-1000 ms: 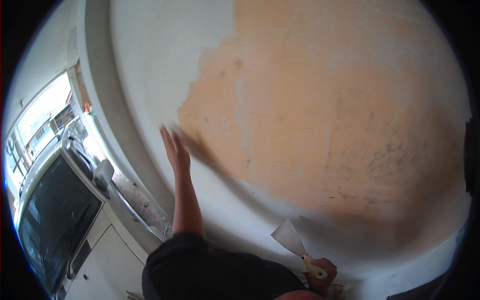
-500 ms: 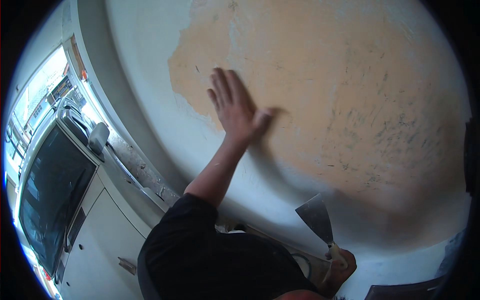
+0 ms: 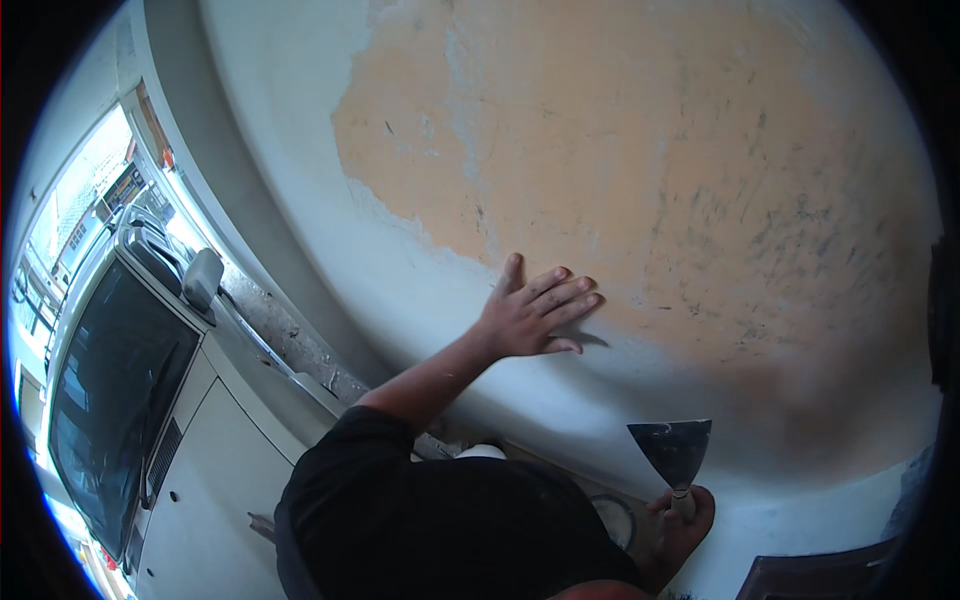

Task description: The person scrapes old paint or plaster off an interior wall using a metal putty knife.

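My left hand (image 3: 537, 312) is laid against the wall with its fingers spread, holding nothing. It sits at the lower edge of a large peach-orange patch (image 3: 570, 160), which borders the white wall surface (image 3: 275, 160). Dark scuff marks run across the patch's right part. In my right hand (image 3: 692, 528), low and to the right, is a putty knife (image 3: 672, 450), gripped by its handle. Its wide, dark triangular blade points upward, away from the wall patch. My fingers hide most of the handle.
A white van (image 3: 215, 490) with a dark windscreen and a side mirror (image 3: 203, 278) stands at the left, before a bright opening. Near the wall's foot are a white rounded object (image 3: 482, 452) and a bucket-like round rim (image 3: 618, 520). A dark brown panel (image 3: 815, 575) shows at lower right.
My left hand has swept down and to the right over the wall, its fingers turning from upward to rightward. The putty knife has tilted from leaning left to nearly upright and moved slightly right.
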{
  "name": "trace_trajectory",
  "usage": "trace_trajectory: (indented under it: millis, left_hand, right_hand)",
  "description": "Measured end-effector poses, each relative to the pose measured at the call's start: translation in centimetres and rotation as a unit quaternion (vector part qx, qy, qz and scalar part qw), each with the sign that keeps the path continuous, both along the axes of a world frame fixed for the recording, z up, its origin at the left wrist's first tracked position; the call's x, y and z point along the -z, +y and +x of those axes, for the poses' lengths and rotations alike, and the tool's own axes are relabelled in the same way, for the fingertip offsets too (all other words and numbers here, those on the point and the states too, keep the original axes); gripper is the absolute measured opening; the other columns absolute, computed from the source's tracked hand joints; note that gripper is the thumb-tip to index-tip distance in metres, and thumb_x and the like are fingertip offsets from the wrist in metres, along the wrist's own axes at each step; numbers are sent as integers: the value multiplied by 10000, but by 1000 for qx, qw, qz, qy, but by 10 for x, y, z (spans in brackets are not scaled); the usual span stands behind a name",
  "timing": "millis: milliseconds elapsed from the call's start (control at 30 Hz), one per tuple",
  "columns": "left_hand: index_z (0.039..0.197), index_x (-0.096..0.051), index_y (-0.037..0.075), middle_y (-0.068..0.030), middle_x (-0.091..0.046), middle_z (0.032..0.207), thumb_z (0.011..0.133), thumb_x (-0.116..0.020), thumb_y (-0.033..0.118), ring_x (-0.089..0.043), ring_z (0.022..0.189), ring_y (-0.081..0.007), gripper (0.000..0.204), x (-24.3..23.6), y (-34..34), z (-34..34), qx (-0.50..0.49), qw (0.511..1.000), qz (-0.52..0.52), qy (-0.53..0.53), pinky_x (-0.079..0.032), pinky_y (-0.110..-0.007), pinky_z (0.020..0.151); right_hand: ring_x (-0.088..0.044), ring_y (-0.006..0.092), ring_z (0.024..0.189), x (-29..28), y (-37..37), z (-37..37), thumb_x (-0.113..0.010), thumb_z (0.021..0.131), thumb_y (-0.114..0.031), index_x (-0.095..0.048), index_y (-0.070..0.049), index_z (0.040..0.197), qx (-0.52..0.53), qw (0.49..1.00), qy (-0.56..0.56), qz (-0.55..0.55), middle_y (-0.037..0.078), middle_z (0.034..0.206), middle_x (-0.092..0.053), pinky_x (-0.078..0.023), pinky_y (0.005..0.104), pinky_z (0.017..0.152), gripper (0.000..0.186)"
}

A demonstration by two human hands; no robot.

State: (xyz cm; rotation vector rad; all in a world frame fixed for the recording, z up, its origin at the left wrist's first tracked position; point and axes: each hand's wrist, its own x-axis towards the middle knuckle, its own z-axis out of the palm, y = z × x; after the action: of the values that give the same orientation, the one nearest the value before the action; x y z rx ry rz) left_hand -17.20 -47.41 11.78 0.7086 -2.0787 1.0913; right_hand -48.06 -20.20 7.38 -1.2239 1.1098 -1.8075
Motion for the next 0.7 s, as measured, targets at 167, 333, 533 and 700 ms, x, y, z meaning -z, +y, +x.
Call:
trace_trajectory:
  millis: [167,333,533,700]
  left_hand:
    - [1534,-344,211,-146,-201,1628,847,-364,813,-120,1513,-367,914,-93,-36,55,-54,994,-26,89,6,-623,1167]
    - [1557,-151,-13,-263,-98,1619,897,-370,760,-70,1505,-430,1040,-101,-50,85,-66,922,27,381,-39,-578,1180]
    - [1480,-231,-126,-379,-87,1566,890,-472,710,-10,1478,-517,1052,52,-25,41,-81,950,92,287,27,-659,1144]
    - [1468,-349,3,-303,-246,1551,878,-574,632,-148,1470,-470,891,64,28,42,-13,942,201,266,-82,-625,1158]
  right_hand:
    - [-630,212,652,11,8,14,-807,751,-257,-505,3,1176,42,996,-32,77,121,828,-610,-543,334,609,582]
    - [-600,188,689,15,12,1,-791,800,-461,-427,-6,1271,52,990,74,104,96,785,-612,-485,297,638,750]
    - [-599,187,632,2,-31,-8,-801,796,-359,-472,7,1214,19,998,53,-20,92,777,-605,-501,316,558,646]
    - [-619,237,785,-69,-72,-22,-809,746,-279,-600,-2,1068,70,919,342,-185,138,931,-626,-525,368,743,474]
